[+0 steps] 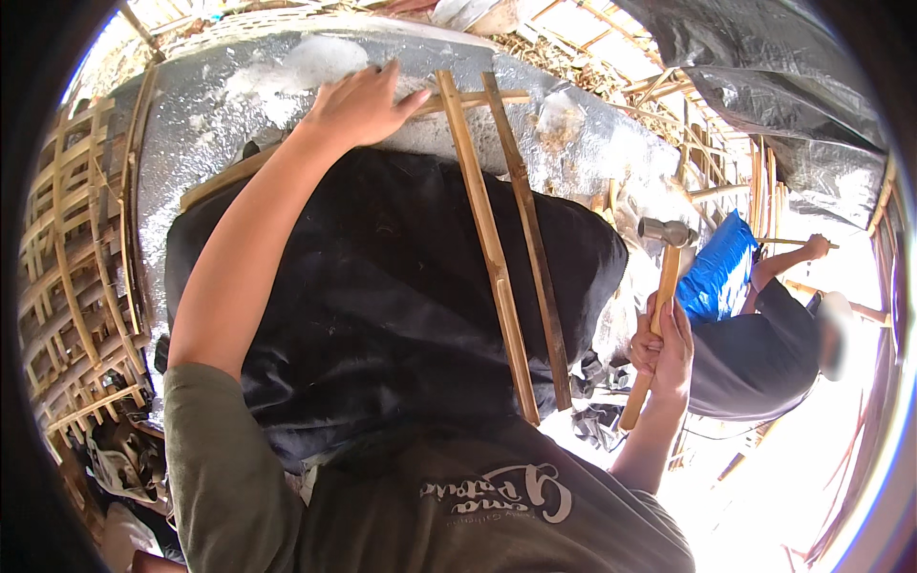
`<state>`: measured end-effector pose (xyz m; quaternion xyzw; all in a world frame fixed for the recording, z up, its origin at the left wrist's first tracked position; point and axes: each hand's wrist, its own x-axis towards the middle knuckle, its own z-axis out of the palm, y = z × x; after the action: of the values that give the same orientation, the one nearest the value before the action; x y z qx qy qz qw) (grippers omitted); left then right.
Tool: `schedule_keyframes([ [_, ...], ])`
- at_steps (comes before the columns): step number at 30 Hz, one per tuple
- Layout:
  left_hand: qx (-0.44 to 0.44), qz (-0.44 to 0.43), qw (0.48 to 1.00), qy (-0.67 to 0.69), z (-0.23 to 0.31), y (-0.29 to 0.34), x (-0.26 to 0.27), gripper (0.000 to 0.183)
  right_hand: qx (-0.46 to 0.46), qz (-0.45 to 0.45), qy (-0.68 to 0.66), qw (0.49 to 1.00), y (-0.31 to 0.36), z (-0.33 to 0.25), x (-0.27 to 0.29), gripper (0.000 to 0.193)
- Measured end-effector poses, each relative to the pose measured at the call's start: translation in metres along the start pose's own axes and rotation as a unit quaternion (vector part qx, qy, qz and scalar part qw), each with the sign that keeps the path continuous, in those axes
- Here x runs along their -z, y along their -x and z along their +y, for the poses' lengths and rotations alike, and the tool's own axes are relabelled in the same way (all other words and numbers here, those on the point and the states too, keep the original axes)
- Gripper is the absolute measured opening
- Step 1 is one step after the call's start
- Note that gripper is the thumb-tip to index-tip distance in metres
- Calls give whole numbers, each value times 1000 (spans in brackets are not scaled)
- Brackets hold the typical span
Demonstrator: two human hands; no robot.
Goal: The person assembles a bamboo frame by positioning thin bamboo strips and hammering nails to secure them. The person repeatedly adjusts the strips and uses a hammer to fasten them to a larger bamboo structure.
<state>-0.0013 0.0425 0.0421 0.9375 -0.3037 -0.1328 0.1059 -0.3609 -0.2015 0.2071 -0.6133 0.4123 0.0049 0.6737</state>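
Right hand (664, 349) grips hammer (659, 306) — left hand (361, 103), open, presses bamboo slat (458, 100).

Woven bamboo lattice (72, 277) lines the left side. Grey tarpaulin (764, 76) hangs overhead at right. Bright daylight floods the ground (764, 497).

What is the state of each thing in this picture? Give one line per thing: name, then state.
Left hand: spread flat, pressing a bamboo slat.
Right hand: closed around the hammer handle.
Hammer: raised, head up, touching nothing.
Two long bamboo slats: lying side by side across the black sheet.
Black sheet: draped, wrinkled.
Silver sheet: spread beneath, creased.
Co-worker: bent over nearby.
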Motion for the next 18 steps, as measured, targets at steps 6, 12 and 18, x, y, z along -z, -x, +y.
schedule_keyframes([
  [6,39,41,998,-38,-28,38,-1,74,-50,-116,-249,960,6,36,40,34],
  [12,125,-5,992,-8,-50,56,9,73,-47,-50,-227,971,25,49,37,34],
  [18,153,2,987,41,-58,54,-2,77,-49,-30,-191,980,35,61,25,24],
])
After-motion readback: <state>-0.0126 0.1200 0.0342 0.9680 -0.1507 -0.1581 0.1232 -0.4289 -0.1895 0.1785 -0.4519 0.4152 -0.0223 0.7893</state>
